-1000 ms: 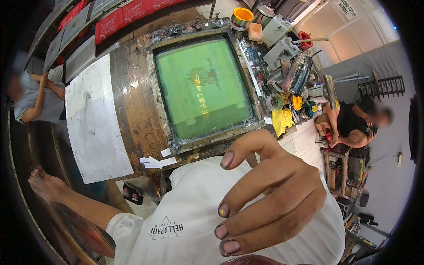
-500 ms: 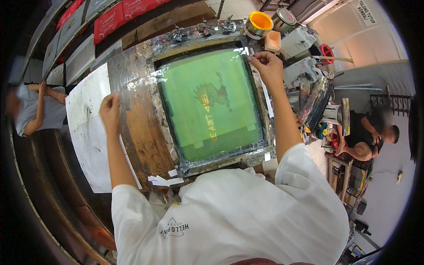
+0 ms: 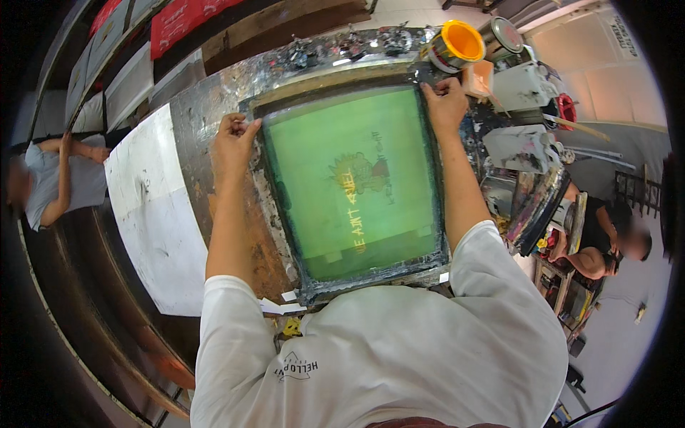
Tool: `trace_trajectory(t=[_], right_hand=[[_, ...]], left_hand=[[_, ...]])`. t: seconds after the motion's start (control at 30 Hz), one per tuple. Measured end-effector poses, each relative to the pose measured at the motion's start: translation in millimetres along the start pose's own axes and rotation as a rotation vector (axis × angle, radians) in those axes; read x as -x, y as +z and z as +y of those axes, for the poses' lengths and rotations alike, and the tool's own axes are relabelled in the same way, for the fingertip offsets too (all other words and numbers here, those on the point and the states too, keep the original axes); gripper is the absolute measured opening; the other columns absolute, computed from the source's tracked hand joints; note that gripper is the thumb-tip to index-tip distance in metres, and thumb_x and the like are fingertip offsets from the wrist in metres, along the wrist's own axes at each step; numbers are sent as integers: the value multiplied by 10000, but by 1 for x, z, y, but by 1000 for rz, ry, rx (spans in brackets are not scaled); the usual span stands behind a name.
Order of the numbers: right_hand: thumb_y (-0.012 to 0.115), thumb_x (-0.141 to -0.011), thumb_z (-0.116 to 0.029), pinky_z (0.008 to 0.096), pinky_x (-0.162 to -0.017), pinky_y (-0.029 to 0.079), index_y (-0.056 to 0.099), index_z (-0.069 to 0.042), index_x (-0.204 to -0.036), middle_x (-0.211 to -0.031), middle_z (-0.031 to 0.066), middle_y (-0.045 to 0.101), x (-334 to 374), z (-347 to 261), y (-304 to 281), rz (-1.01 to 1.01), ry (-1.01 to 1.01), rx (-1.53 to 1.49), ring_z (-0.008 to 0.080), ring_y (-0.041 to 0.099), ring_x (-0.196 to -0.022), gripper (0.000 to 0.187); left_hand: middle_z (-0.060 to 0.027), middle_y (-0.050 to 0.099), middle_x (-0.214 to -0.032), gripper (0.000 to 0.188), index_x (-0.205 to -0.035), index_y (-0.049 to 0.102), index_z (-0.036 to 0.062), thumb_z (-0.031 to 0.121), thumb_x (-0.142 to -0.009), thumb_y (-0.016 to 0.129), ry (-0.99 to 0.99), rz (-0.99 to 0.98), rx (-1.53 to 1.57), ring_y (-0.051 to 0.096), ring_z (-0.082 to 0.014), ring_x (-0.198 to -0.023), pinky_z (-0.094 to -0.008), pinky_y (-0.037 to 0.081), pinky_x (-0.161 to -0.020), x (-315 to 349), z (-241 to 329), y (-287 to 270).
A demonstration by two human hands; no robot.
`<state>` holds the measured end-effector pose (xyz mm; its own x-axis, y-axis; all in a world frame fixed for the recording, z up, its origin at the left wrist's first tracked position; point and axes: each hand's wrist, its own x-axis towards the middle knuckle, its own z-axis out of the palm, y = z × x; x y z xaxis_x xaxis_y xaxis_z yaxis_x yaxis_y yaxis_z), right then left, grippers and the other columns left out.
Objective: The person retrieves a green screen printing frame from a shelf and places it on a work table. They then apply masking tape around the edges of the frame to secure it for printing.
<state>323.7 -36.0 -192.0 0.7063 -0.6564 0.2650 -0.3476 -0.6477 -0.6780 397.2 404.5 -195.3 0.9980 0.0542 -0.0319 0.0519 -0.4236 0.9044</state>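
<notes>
A screen printing frame (image 3: pixel 371 287) with green mesh (image 3: pixel 314 178) lies on the worktable in front of me. Its mesh carries a drawn figure and yellow lettering. At the far left corner of the frame is my left hand (image 3: pixel 234 146), fingers curled and thumb against the edge. My right hand (image 3: pixel 446 107) pinches the far right corner between thumb and fingers. The undersides of both grips are hidden, so how far the fingers reach round the frame does not show.
White sheets (image 3: pixel 153 214) cover the table's left side. An orange-yellow ink can (image 3: pixel 460 44), an orange tub (image 3: pixel 478 77) and stained white containers (image 3: pixel 521 146) crowd the right. Metal clamps (image 3: pixel 349 44) line the far edge. One person (image 3: pixel 68 171) is at left, another (image 3: pixel 599 235) at right.
My left hand has moved right and away from me, from above the table to the frame's far left corner. My right hand stays at the far right corner. The whole view has shifted slightly.
</notes>
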Motion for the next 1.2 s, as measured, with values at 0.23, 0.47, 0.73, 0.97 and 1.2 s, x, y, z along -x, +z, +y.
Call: trace_trajectory(t=[0.23, 0.47, 0.73, 0.97, 1.2], right_hand=[[961, -671, -367, 343, -650, 513, 643, -17, -828, -727, 68, 636, -11, 13, 5, -52, 54, 48, 190, 604, -648, 498], [981, -663, -384, 250, -650, 499, 666, 0, -883, -772, 10, 627, -28, 43, -5, -259, 223, -323, 94, 578, -695, 542], [974, -644, -418, 312, -685, 543, 662, -26, -884, -776, 40, 665, -24, 29, -2, -162, 91, 16, 147, 628, -687, 556], [943, -667, -334, 422, -750, 520, 640, -64, -880, -819, 94, 691, -6, 18, 20, -32, 55, 132, 294, 680, -769, 458], [934, -671, -327, 479, -782, 492, 653, -87, -867, -840, 98, 716, 0, 9, 32, -25, 104, 266, 335, 699, -859, 418]], left_hand=[[25, 593, -767, 375, -1062, 681, 57, 145, -783, 915, -37, 102, -3, 531, -74, -699, -237, 440, -624, -3, -6, 11], [12, 649, -827, 497, -1158, 672, 47, 217, -769, 931, -140, 11, 74, 572, -82, -738, -241, 468, -683, -15, -22, -2], [-37, 704, -819, 403, -1035, 729, 13, 268, -785, 915, -76, 20, -165, 621, -107, -740, -262, 503, -693, -19, -20, -3], [-71, 656, -770, 297, -838, 701, -5, 228, -806, 884, 30, 90, -281, 599, -168, -697, -326, 503, -669, -15, -5, 15], [-121, 573, -893, 215, -842, 708, 43, 182, -802, 867, 166, 186, -423, 573, -286, -836, -411, 478, -778, -11, -9, 31]])
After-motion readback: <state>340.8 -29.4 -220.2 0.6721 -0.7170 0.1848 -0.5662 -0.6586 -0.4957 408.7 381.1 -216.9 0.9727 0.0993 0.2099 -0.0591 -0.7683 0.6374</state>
